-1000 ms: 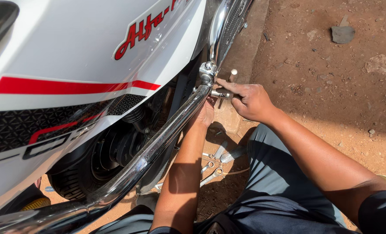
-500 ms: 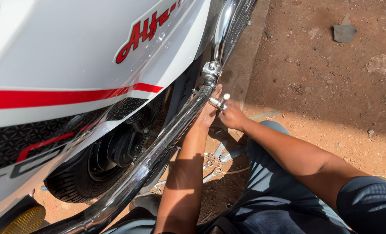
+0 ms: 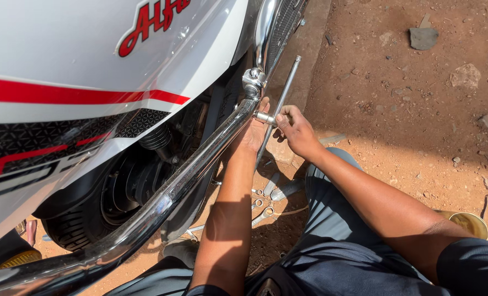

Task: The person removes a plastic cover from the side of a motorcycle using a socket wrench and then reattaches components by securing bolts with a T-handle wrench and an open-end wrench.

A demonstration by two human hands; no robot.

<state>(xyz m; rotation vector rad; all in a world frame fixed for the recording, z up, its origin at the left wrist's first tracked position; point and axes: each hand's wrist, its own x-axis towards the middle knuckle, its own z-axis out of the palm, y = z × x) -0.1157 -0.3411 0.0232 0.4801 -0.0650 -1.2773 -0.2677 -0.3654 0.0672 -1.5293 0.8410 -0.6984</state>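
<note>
A white scooter body with red stripes fills the upper left. Along its side runs a chrome guard pipe, ending at a bolted joint. My right hand grips a T-handle socket wrench whose socket sits on a fitting just below that joint; the long bar slants up to the right. My left hand reaches up behind the pipe next to the socket, its fingers mostly hidden by the pipe.
The rear tyre and a coil spring show under the body. Several spanners lie on the red dirt between my arms. A stone lies at top right, a yellowish container at right.
My right hand has shifted on the wrench and the bar has swung round, now pointing up to the right. The view has tilted slightly; my left hand stays at the pipe.
</note>
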